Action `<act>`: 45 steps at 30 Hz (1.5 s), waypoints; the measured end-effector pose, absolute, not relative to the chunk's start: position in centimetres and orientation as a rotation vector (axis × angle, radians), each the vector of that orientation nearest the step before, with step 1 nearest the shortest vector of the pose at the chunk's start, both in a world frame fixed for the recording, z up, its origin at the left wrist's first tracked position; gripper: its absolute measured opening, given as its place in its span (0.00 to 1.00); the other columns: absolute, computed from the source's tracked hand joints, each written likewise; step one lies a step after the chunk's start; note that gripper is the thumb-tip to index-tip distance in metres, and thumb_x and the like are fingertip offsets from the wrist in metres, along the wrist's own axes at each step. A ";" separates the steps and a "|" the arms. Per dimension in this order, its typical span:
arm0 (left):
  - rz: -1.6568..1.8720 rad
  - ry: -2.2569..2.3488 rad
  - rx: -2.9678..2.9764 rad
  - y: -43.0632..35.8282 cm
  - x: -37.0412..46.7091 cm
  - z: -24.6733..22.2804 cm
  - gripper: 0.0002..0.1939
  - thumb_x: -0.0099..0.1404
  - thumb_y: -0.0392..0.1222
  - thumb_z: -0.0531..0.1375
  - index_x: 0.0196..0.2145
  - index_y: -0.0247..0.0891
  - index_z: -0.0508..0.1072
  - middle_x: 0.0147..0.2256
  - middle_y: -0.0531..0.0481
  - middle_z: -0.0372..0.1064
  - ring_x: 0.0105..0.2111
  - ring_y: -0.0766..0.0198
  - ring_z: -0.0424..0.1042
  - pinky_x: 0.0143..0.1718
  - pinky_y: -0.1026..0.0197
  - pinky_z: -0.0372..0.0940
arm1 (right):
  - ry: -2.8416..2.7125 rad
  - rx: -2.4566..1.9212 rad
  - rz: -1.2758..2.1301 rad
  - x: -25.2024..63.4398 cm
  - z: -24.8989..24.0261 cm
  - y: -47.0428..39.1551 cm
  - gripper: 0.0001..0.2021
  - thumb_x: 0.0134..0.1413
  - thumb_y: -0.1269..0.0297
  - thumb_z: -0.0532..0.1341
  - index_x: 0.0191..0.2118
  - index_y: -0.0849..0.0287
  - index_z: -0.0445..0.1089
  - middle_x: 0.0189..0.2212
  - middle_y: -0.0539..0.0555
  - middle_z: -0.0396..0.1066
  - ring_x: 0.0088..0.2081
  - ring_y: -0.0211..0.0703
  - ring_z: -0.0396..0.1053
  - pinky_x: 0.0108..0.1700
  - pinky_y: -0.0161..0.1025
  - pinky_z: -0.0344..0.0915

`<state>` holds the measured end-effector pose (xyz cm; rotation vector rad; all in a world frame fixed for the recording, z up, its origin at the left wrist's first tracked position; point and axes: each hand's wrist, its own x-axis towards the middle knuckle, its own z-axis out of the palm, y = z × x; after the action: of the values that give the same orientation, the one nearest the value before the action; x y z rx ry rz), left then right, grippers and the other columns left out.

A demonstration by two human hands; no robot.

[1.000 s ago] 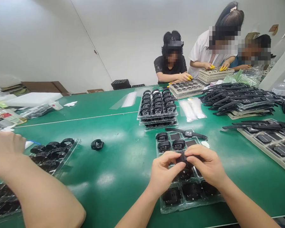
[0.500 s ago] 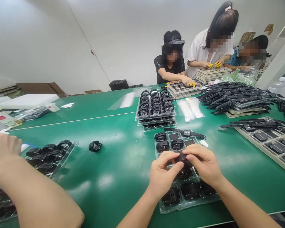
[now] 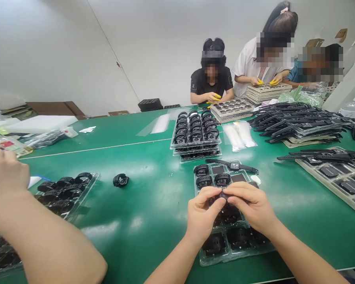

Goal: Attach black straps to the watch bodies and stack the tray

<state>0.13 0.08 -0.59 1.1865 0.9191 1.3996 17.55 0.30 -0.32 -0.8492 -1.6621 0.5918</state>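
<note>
Over a clear plastic tray (image 3: 205,258) of black watches, my left hand (image 3: 203,215) pinches one side of a dark watch strap (image 3: 224,194). My right hand (image 3: 252,205) pinches the other side, with its fingertips close to the left ones. Most of the held piece is hidden by my fingers. Watches with looped straps sit in the tray's compartments, among them one (image 3: 222,180) just beyond my hands. A watch with its strap laid flat (image 3: 235,166) rests across the tray's far edge.
At left are another person's arm (image 3: 47,236), a tray of watches (image 3: 79,201) and a single watch (image 3: 121,180). Stacked watch trays (image 3: 197,146) stand ahead. A beige tray (image 3: 328,183) and a pile of strapped watches (image 3: 301,120) lie right. Three people work across the table.
My hands remain at the strap, with fingertips slightly closer together. Across the table, the person in black has drawn a hand back from the beige trays. The view has shifted slightly.
</note>
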 end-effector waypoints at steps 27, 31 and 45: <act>1.264 0.929 1.132 0.0 0.2 0.3 0.11 0.55 0.41 0.73 0.38 0.41 0.86 0.37 0.47 0.81 0.34 0.63 0.76 0.35 0.65 0.73 | -1.682 -0.833 0.542 17.8 0.2 0.1 0.11 0.65 0.73 0.61 0.44 0.51 0.80 0.40 0.53 0.82 0.42 0.46 0.79 0.46 0.41 0.76; 1.225 0.933 1.149 0.1 0.4 0.1 0.09 0.56 0.39 0.72 0.37 0.40 0.85 0.36 0.47 0.80 0.34 0.62 0.77 0.35 0.65 0.73 | -1.698 -0.856 0.543 17.8 0.2 0.3 0.11 0.65 0.72 0.61 0.44 0.51 0.80 0.41 0.54 0.82 0.44 0.45 0.79 0.48 0.40 0.77; 1.332 0.960 1.278 0.7 -0.7 -0.2 0.14 0.65 0.48 0.65 0.46 0.40 0.78 0.43 0.44 0.73 0.37 0.60 0.71 0.36 0.61 0.69 | -1.683 -1.346 0.356 24.4 1.6 2.8 0.13 0.60 0.58 0.66 0.49 0.51 0.79 0.45 0.55 0.82 0.44 0.54 0.80 0.46 0.48 0.77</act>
<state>-0.67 0.70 -0.18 1.2784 0.9598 1.3317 24.44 2.83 1.57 -1.3458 -1.6829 0.3559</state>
